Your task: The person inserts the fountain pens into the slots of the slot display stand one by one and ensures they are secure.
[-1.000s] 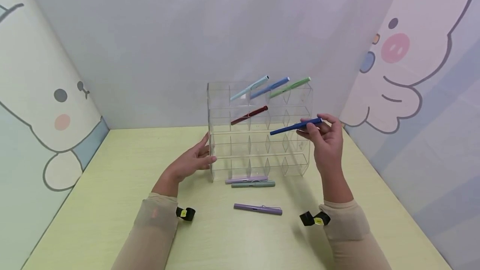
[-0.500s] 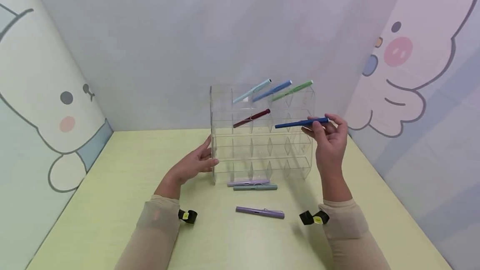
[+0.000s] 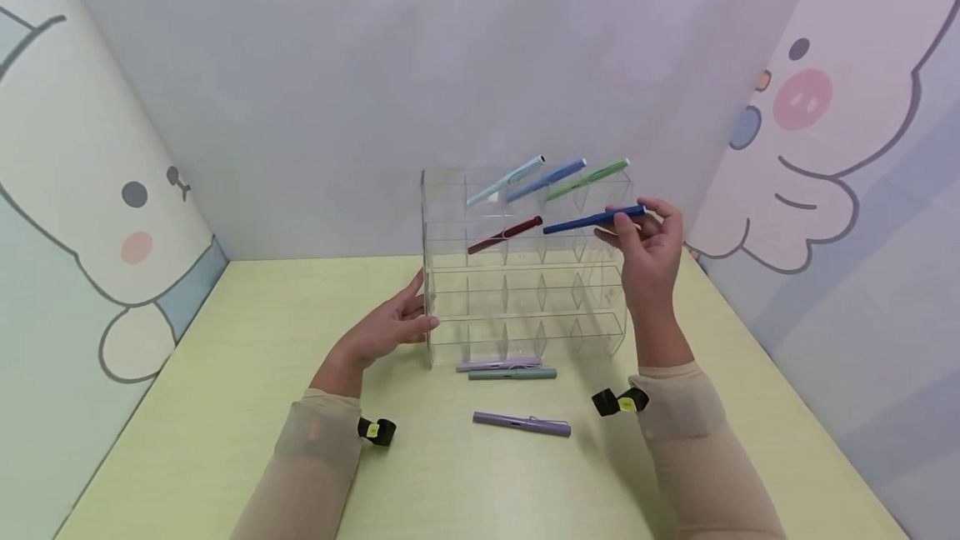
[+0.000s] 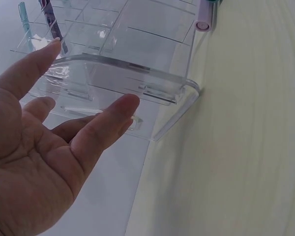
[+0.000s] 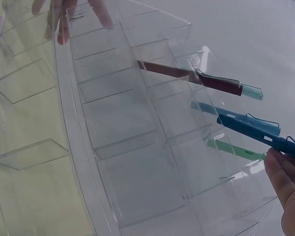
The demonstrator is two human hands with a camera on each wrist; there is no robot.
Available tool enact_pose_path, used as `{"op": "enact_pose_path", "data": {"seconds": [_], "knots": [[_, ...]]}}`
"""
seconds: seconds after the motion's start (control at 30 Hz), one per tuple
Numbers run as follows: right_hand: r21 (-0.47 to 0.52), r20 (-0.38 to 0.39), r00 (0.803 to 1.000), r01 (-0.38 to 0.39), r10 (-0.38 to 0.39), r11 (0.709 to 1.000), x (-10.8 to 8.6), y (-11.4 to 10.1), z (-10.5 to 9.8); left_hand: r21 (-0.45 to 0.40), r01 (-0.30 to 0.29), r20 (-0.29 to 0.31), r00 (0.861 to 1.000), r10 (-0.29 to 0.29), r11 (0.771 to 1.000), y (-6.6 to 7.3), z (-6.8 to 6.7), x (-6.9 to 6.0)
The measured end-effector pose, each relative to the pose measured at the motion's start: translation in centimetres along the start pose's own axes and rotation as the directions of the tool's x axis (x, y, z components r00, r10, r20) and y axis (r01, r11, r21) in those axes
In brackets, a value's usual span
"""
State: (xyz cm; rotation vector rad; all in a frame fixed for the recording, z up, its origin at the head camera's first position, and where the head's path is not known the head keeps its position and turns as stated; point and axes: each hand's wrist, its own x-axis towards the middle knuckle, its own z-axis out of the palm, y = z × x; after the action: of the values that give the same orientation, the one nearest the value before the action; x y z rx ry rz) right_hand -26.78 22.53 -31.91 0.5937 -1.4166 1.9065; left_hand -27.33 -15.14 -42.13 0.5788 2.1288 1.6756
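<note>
The right hand (image 3: 649,252), pinching the dark blue cylindrical pen (image 3: 581,222), has risen slightly, right of frame centre; the pen now appears level with the second tier of the clear plastic rack (image 3: 525,268). The left hand (image 3: 382,327), left of centre, keeps its fingers spread.

The slim dark blue pen (image 3: 581,223) is held up before the clear tiered rack (image 3: 525,267), slightly tilted, its clip end higher; whether its tip touches the rack is hard to tell. The rack stands upright, thin dividers splitting its tiers into compartments.
</note>
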Motion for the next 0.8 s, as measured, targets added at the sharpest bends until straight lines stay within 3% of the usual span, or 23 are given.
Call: {"op": "enact_pose_path", "data": {"seconds": [0.47, 0.6, 0.8], "knots": [[-0.178, 0.032, 0.999, -0.029, 0.035, 0.984, 0.7, 1.5, 0.3, -0.002, 0.004, 0.004, 1.0, -0.004, 1.0, 0.3, 0.0, 0.0], [-0.286, 0.031, 0.999, -0.025, 0.036, 0.958, 0.5, 1.8, 0.7, 0.004, 0.007, 0.001, 1.0, -0.007, 1.0, 0.3, 0.1, -0.1], [-0.46, 0.053, 0.998, 0.004, 0.023, 0.888, 0.3, 2.2, 1.1, 0.0, 0.0, 0.004, 1.0, 0.0, 1.0, 0.2, 0.0, 0.0]]}}
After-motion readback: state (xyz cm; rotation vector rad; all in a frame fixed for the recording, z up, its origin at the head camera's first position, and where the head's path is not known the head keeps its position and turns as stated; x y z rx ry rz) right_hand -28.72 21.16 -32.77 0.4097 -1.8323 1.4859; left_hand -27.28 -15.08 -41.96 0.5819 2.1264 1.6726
